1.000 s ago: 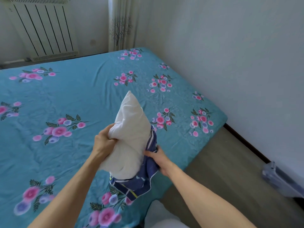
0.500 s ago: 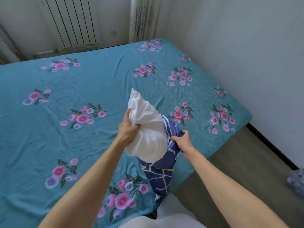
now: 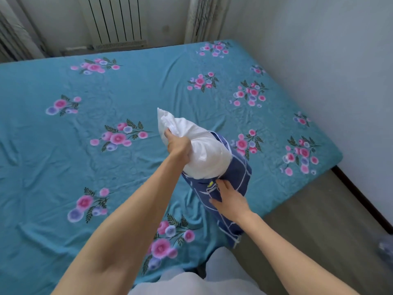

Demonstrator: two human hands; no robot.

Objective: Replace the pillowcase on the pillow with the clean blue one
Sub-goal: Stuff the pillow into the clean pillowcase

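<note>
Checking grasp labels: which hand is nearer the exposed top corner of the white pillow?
Left. The left hand grips the white pillow just below its top corner. The right hand is lower down, on the blue pillowcase below the pillow's exposed part.

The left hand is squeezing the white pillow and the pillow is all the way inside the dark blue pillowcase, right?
Not quite. The head view shows the left hand gripping the white pillow, but only its lower end sits in the dark blue pillowcase; the upper part sticks out.
</note>
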